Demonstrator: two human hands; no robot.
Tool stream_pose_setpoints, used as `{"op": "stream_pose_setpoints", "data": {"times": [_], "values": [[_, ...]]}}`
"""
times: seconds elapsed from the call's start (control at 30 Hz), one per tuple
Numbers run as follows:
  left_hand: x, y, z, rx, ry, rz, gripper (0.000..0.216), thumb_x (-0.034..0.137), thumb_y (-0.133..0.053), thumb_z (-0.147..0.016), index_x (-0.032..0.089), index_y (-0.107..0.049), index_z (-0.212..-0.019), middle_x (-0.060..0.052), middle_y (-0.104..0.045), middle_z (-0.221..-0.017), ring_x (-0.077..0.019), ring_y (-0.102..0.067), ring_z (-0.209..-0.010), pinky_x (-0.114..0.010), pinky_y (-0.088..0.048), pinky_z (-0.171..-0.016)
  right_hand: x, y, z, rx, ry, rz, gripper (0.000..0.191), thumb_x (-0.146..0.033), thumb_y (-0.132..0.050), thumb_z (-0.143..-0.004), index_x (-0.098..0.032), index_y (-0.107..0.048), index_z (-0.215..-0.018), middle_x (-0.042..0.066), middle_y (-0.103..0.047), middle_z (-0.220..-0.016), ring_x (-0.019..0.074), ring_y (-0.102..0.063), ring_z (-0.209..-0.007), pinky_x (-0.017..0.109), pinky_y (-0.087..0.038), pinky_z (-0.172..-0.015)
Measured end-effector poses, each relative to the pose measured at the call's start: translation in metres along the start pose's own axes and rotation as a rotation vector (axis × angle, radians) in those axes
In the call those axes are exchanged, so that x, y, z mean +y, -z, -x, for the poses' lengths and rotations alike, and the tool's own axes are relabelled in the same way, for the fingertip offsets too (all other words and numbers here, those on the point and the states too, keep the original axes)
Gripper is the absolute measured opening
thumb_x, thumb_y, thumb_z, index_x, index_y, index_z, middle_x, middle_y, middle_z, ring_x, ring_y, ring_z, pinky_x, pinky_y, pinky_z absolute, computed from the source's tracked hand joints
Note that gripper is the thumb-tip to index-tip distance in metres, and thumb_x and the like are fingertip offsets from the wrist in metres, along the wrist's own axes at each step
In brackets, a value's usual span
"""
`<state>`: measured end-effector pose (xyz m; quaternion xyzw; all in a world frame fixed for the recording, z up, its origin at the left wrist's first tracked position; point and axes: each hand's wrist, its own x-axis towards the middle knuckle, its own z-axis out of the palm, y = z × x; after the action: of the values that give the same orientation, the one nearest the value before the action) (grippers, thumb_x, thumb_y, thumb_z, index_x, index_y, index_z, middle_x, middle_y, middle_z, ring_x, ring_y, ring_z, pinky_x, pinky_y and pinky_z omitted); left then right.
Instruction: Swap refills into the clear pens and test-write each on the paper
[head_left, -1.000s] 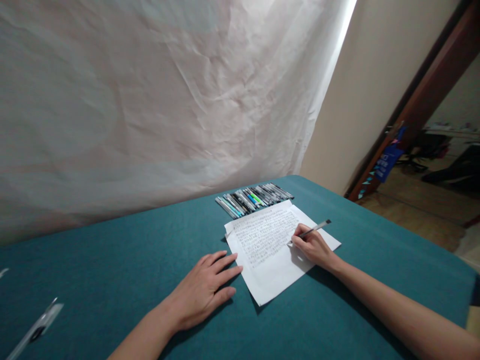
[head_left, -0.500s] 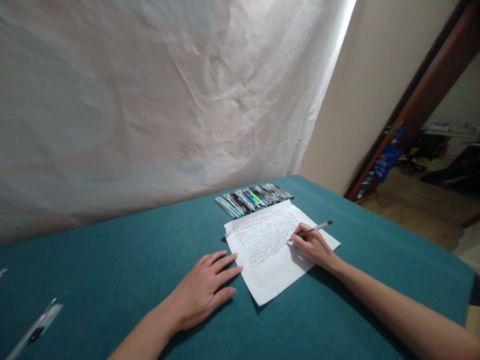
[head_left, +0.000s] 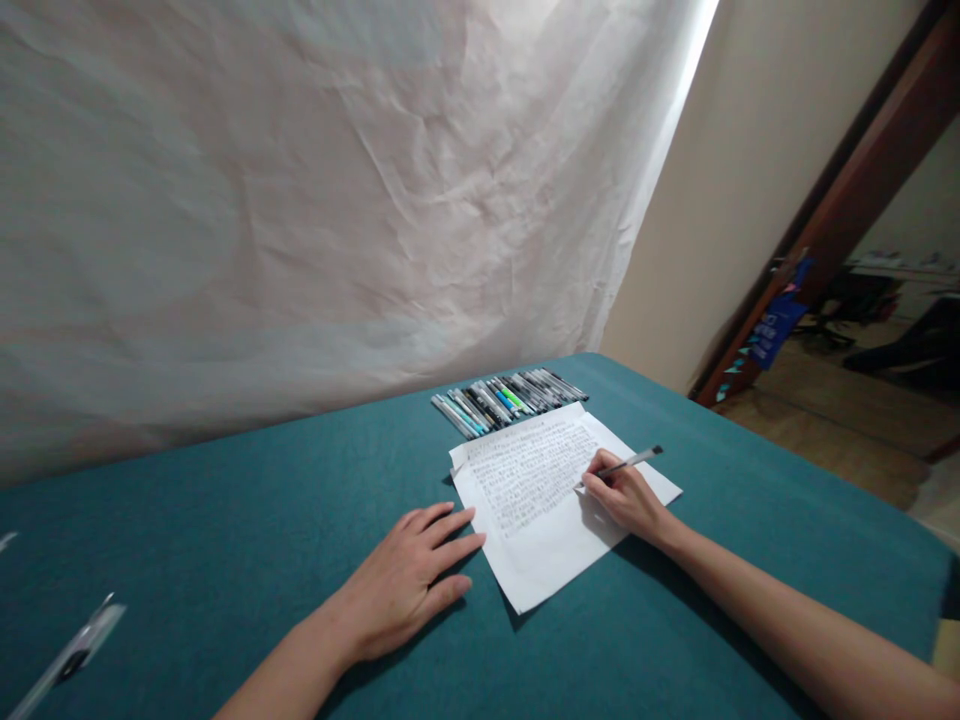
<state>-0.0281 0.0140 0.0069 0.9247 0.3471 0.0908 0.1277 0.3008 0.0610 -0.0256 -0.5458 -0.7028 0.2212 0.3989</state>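
My right hand [head_left: 624, 497] is closed around a slim pen [head_left: 636, 459] with a clear barrel and a dark end. The pen's tip points down at the white paper [head_left: 559, 562], close to the lower lines of dense handwriting. A second sheet seems to lie beneath, its edge peeking out at the top. Flat on the table, my left hand [head_left: 411, 580] has its fingers spread. Its fingertips touch the paper's left edge.
A row of several pens [head_left: 510, 402] lies just beyond the paper on the green table [head_left: 247, 530]. One clear pen [head_left: 71, 655] is at the lower left. Behind the table hangs a wrinkled pale sheet [head_left: 420, 200]; a doorway opens at the right.
The view has shifted very slightly. My right hand and its pen sit in nearly the same spot over the paper, and my left hand has stayed still.
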Motion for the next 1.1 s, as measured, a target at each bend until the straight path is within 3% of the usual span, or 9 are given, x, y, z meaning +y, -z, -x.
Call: {"op": "stream_pose_setpoints", "data": {"times": [1.1], "values": [[0.0013,0.0010,0.0000,-0.002,0.012,0.001,0.043,0.045,-0.034,-0.087,0.037,-0.035,-0.130,0.002,-0.033,-0.139,-0.0253,-0.029,-0.126,-0.046,-0.025,-0.100,0.0013,0.0032,-0.0020,0.037,-0.016,-0.033,0.010,-0.021,-0.048,-0.071,-0.019,-0.046,-0.062,-0.003,-0.047,-0.055,0.0115,-0.044,-0.053,0.023,-0.036,-0.053]]}}
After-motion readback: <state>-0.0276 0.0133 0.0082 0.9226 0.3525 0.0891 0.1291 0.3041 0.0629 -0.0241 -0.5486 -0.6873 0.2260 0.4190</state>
